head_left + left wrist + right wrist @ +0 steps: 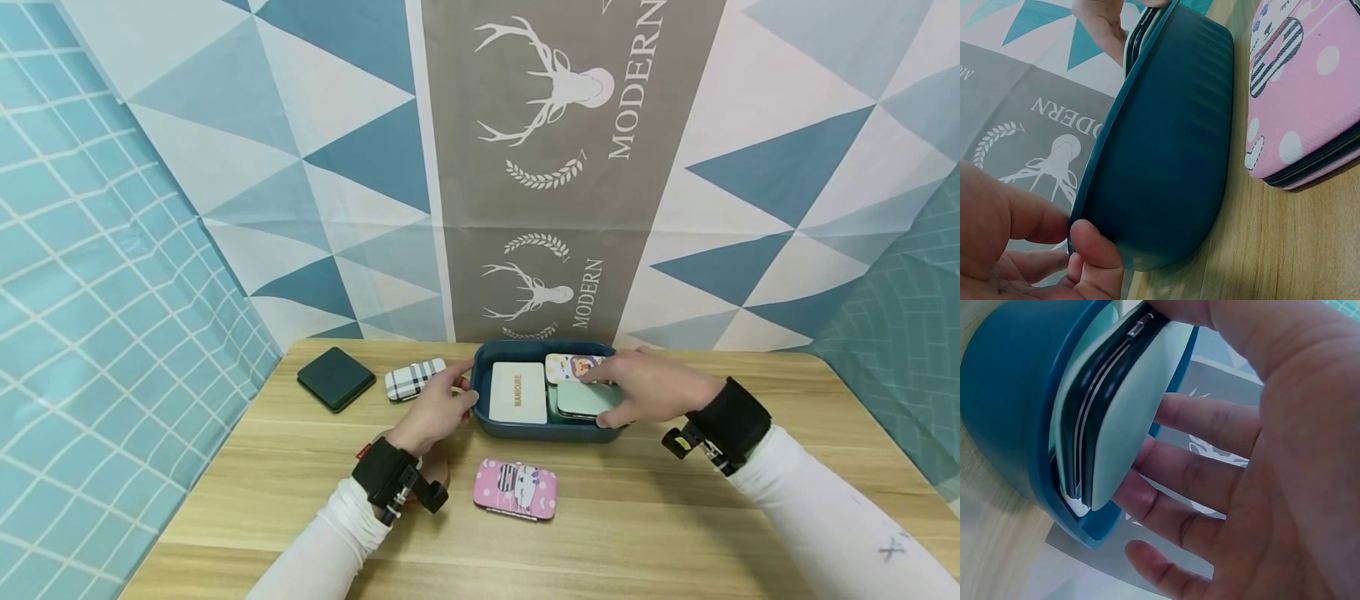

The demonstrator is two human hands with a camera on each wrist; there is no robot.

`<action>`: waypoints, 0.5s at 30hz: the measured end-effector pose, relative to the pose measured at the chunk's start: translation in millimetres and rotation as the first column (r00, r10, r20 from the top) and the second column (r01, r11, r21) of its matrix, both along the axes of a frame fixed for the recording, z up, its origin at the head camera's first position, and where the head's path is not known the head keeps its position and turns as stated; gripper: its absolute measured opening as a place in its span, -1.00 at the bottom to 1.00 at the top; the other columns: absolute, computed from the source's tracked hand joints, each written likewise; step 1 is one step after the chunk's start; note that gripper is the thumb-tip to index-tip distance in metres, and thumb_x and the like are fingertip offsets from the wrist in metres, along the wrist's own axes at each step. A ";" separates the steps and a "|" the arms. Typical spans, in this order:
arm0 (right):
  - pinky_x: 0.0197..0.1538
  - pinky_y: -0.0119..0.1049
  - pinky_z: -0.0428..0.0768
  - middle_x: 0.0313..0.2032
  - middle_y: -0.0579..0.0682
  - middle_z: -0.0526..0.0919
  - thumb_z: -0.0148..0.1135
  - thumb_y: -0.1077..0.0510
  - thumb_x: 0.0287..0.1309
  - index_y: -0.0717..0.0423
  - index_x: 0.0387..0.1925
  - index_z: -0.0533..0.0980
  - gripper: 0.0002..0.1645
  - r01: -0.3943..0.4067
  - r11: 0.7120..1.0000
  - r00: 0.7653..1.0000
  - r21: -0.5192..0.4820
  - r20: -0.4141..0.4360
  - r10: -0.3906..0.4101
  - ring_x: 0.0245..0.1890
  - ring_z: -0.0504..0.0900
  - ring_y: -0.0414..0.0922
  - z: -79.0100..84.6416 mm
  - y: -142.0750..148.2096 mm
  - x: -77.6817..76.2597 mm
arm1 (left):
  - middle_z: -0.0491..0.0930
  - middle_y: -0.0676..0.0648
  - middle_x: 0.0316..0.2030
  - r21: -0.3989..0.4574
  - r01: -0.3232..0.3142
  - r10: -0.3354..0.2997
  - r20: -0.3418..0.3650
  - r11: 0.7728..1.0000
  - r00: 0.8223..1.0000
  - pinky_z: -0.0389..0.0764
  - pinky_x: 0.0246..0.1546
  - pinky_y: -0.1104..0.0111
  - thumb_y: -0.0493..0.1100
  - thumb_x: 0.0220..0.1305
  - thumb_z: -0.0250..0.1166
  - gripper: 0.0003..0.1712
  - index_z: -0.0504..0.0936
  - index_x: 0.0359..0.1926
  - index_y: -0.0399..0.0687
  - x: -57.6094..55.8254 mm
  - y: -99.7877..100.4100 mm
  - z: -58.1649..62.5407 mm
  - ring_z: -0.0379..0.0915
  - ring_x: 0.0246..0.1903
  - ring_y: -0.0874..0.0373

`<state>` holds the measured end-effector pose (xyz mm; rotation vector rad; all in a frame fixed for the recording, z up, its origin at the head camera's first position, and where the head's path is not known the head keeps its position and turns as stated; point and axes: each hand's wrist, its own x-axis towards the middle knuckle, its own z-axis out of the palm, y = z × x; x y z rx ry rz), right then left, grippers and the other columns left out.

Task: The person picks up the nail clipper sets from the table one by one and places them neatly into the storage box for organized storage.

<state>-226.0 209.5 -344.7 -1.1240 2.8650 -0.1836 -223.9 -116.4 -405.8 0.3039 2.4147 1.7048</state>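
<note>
A dark blue plastic bin (pixel 517 431) stands near the table's back edge. My left hand (pixel 435 408) pinches its left rim between thumb and fingers, as the left wrist view also shows. At the bin's right end my right hand (pixel 652 385) holds a mint-green clasp case (pixel 585 399), thumb at the near edge and fingers along the far side. This case lies tilted over another green case (pixel 553 406), mostly hidden. Also inside the bin are a cream box marked MANICURE (pixel 517 392) and a white case with a cartoon print (pixel 564 367).
A pink cartoon case (pixel 514 490) lies in front of the bin. Left of the bin are a black-and-white plaid case (pixel 412 380) and a dark green square case (pixel 336 378). A pinkish item (pixel 437 467) is partly hidden by my left wrist. Patterned cloth rises behind the table.
</note>
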 end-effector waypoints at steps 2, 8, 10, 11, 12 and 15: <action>-0.08 -0.15 0.37 -0.10 -0.21 0.60 0.40 -0.22 -0.05 -0.05 0.13 0.56 -0.31 -0.001 1.000 1.000 0.000 0.011 0.001 -0.23 0.49 -0.19 -0.2 -0.6 -1.8 | 0.37 -0.19 -0.17 -0.004 0.000 0.000 0.000 1.000 1.000 0.47 -0.52 0.33 -0.36 0.35 0.10 -0.35 0.20 0.43 -0.10 0.2 0.3 1.0 0.42 -0.50 0.08; -0.07 -0.17 0.41 -0.07 -0.17 0.60 0.40 -0.21 -0.02 -0.04 0.14 0.55 -0.31 0.005 1.000 0.999 -0.002 0.044 -0.005 -0.21 0.49 -0.18 -1.6 -2.0 -6.2 | 0.37 -0.18 -0.16 -0.011 -0.007 0.007 0.007 1.000 1.000 0.53 -0.46 0.22 -0.35 0.36 0.10 -0.35 0.20 0.43 -0.09 0.6 1.0 3.2 0.42 -0.49 0.10; -0.08 -0.19 0.42 -0.06 -0.17 0.59 0.40 -0.21 -0.02 -0.05 0.15 0.54 -0.31 0.010 1.000 0.998 0.002 0.057 -0.010 -0.21 0.48 -0.18 -2.7 -2.4 -7.7 | 0.37 -0.18 -0.16 -0.008 -0.003 0.003 0.001 1.000 1.000 0.54 -0.44 0.18 -0.35 0.36 0.09 -0.35 0.19 0.43 -0.10 0.6 0.9 3.0 0.42 -0.49 0.09; -0.08 -0.20 0.43 -0.05 -0.17 0.58 0.40 -0.21 -0.01 -0.06 0.15 0.53 -0.31 0.011 1.000 0.998 0.004 0.061 -0.011 -0.21 0.48 -0.18 -3.2 -2.8 -8.4 | 0.37 -0.18 -0.16 -0.008 -0.003 0.004 0.001 1.000 1.000 0.54 -0.44 0.18 -0.35 0.36 0.09 -0.35 0.19 0.43 -0.10 0.7 0.8 2.9 0.42 -0.49 0.09; -0.08 -0.20 0.43 -0.05 -0.17 0.58 0.40 -0.21 -0.01 -0.07 0.15 0.53 -0.32 0.012 1.000 0.998 0.007 0.064 -0.012 -0.20 0.47 -0.18 -4.0 -3.1 -9.1 | 0.37 -0.18 -0.16 -0.010 -0.005 0.005 0.002 1.000 1.000 0.54 -0.44 0.19 -0.35 0.36 0.09 -0.35 0.20 0.43 -0.09 0.7 0.6 2.6 0.42 -0.49 0.10; -0.10 -0.20 0.44 -0.07 -0.18 0.58 0.41 -0.20 -0.02 -0.09 0.13 0.54 -0.34 0.008 1.000 0.997 0.014 0.070 -0.009 -0.21 0.47 -0.18 -6.2 -5.0 -10.5 | 0.37 -0.18 -0.17 -0.009 -0.005 0.005 0.000 1.000 1.000 0.52 -0.47 0.22 -0.35 0.36 0.09 -0.35 0.19 0.43 -0.10 0.8 0.1 1.7 0.43 -0.49 0.07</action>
